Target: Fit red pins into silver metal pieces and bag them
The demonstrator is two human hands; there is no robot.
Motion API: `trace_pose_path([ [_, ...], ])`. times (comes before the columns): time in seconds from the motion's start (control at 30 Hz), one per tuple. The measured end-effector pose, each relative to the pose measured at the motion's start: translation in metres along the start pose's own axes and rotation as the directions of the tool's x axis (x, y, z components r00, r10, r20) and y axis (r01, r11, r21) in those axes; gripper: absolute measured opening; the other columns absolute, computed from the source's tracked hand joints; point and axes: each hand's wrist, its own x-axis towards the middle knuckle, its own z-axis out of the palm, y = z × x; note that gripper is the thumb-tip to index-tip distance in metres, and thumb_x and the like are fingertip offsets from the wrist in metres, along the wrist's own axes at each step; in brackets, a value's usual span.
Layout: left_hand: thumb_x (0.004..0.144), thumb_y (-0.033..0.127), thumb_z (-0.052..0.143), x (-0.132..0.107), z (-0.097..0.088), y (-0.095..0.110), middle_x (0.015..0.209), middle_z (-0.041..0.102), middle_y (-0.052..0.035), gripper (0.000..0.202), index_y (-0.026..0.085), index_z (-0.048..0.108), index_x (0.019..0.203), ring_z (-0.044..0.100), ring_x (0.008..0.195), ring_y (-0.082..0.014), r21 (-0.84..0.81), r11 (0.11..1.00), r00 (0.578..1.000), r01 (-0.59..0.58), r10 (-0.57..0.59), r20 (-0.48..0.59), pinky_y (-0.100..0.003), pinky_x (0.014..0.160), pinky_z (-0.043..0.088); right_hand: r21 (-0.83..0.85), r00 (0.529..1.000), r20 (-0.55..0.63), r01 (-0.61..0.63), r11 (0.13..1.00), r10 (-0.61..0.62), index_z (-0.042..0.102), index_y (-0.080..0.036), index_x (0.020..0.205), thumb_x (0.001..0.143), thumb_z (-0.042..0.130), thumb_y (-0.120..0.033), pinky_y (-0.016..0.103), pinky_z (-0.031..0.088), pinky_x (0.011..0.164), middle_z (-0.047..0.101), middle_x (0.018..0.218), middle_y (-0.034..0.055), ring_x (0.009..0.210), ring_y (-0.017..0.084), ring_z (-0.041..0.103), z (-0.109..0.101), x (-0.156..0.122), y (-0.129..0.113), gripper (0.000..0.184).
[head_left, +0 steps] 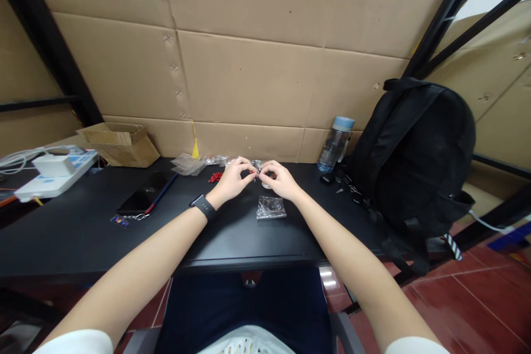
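My left hand [233, 176] and my right hand [277, 177] meet above the black table [74, 227], fingertips pinched together around a small part [256, 172] with a red bit; I cannot name it. A dark watch sits on my left wrist. A small clear plastic bag [271, 207] lies on the table just below my right hand. A cluster of small red pieces [215, 177] lies left of my left hand. More clear wrappers [191, 164] and small shiny parts lie behind the hands.
A black backpack [410, 160] stands at the table's right end, a blue-capped water bottle [337, 144] beside it. A dark phone [143, 194] with a pen and keyring lies to the left. An open cardboard box [118, 144] and a white device [53, 171] sit far left. Cardboard walls the back.
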Motion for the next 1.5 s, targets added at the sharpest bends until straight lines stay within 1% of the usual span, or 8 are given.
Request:
trace_pose_path([
  [0.33, 0.103, 0.040, 0.045, -0.004, 0.001, -0.006, 0.126, 0.064, -0.0064, 0.029, 0.027, 0.064, 0.121, 0.054, 0.122, -0.0257, 0.118, 0.993, 0.977, 0.007, -0.032, 0.210, -0.046, 0.107, 0.040, -0.328, 0.991, 0.119, 0.099, 0.939, -0.063, 0.068, -0.019, 0.076, 0.084, 0.067, -0.018, 0.041, 0.044, 0.104, 0.062, 0.114, 0.0092, 0.113, 0.024, 0.059, -0.002, -0.001, 0.007, 0.009],
  [0.53, 0.099, 0.044, 0.052, -0.008, 0.003, 0.000, 0.126, 0.064, -0.0039, 0.026, 0.029, 0.072, 0.107, 0.053, 0.121, -0.0279, 0.197, 0.979, 0.935, -0.042, -0.031, 0.352, -0.047, 0.101, 0.041, -0.303, 0.992, 0.110, 0.094, 0.948, -0.063, 0.069, -0.019, 0.078, 0.086, 0.067, -0.021, 0.040, 0.044, 0.103, 0.061, 0.115, 0.0089, 0.115, 0.024, 0.058, -0.005, -0.001, 0.004, 0.009],
  [0.87, 0.090, 0.034, 0.063, -0.008, 0.003, -0.013, 0.107, 0.069, -0.0047, 0.014, 0.026, 0.074, 0.087, 0.057, 0.107, -0.0271, 0.215, 0.975, 0.948, -0.049, -0.022, 0.318, -0.045, 0.098, 0.041, -0.290, 0.979, 0.201, 0.087, 0.953, -0.028, 0.066, -0.018, 0.080, 0.088, 0.063, -0.016, 0.031, 0.047, 0.089, 0.064, 0.098, 0.0049, 0.090, 0.017, 0.060, -0.003, -0.001, 0.004, 0.009],
  [0.93, 0.088, 0.032, 0.064, -0.009, 0.005, -0.016, 0.104, 0.070, -0.0059, 0.013, 0.025, 0.074, 0.083, 0.056, 0.106, -0.0285, 0.242, 0.969, 0.951, -0.043, -0.035, 0.309, -0.046, 0.098, 0.040, -0.375, 0.982, 0.190, 0.071, 0.924, 0.002, 0.068, -0.019, 0.090, 0.089, 0.062, -0.018, 0.032, 0.046, 0.090, 0.065, 0.100, 0.0059, 0.094, 0.019, 0.059, -0.005, -0.003, 0.006, 0.006],
  [1.03, 0.086, 0.030, 0.065, -0.011, 0.005, -0.020, 0.101, 0.070, -0.0071, 0.012, 0.024, 0.072, 0.079, 0.055, 0.106, -0.0303, 0.285, 0.958, 0.954, -0.038, -0.050, 0.296, -0.048, 0.099, 0.038, -0.565, 0.986, 0.143, 0.008, 0.825, 0.088, 0.064, -0.021, 0.123, 0.090, 0.063, -0.021, 0.036, 0.045, 0.092, 0.065, 0.117, 0.0107, 0.105, 0.025, 0.057, -0.011, -0.006, 0.012, 0.033],
  [1.13, 0.087, 0.030, 0.064, -0.012, 0.002, -0.020, 0.108, 0.069, -0.0076, 0.011, 0.026, 0.072, 0.092, 0.055, 0.109, -0.0315, 0.345, 0.937, 0.955, -0.051, -0.055, 0.292, -0.049, 0.100, 0.037, -0.685, 0.973, 0.141, -0.036, 0.728, 0.181, 0.061, -0.025, 0.135, 0.093, 0.062, -0.025, 0.038, 0.045, 0.092, 0.063, 0.125, 0.0130, 0.110, 0.028, 0.056, -0.017, -0.008, 0.017, 0.042],
  [1.27, 0.090, 0.024, 0.062, -0.013, -0.001, -0.014, 0.129, 0.063, -0.0075, 0.038, 0.035, 0.065, 0.126, 0.050, 0.120, -0.0315, 0.389, 0.912, 0.953, -0.128, 0.004, 0.303, -0.048, 0.102, 0.036, -0.718, 0.953, 0.192, -0.025, 0.695, 0.233, 0.073, -0.027, 0.114, 0.097, 0.058, -0.035, 0.038, 0.046, 0.088, 0.067, 0.117, 0.0100, 0.103, 0.027, 0.060, -0.020, -0.008, 0.019, 0.024],
  [1.5, 0.088, 0.015, 0.064, -0.011, -0.005, 0.000, 0.114, 0.068, -0.0090, 0.017, 0.026, 0.074, 0.080, 0.049, 0.124, -0.0331, 0.349, 0.915, 0.943, -0.201, 0.084, 0.323, -0.053, 0.108, 0.028, -0.773, 0.963, 0.201, 0.043, 0.633, 0.179, 0.078, -0.028, 0.100, 0.095, 0.062, -0.028, 0.036, 0.043, 0.085, 0.073, 0.109, 0.0077, 0.100, 0.026, 0.063, -0.014, -0.006, 0.010, 0.016],
])
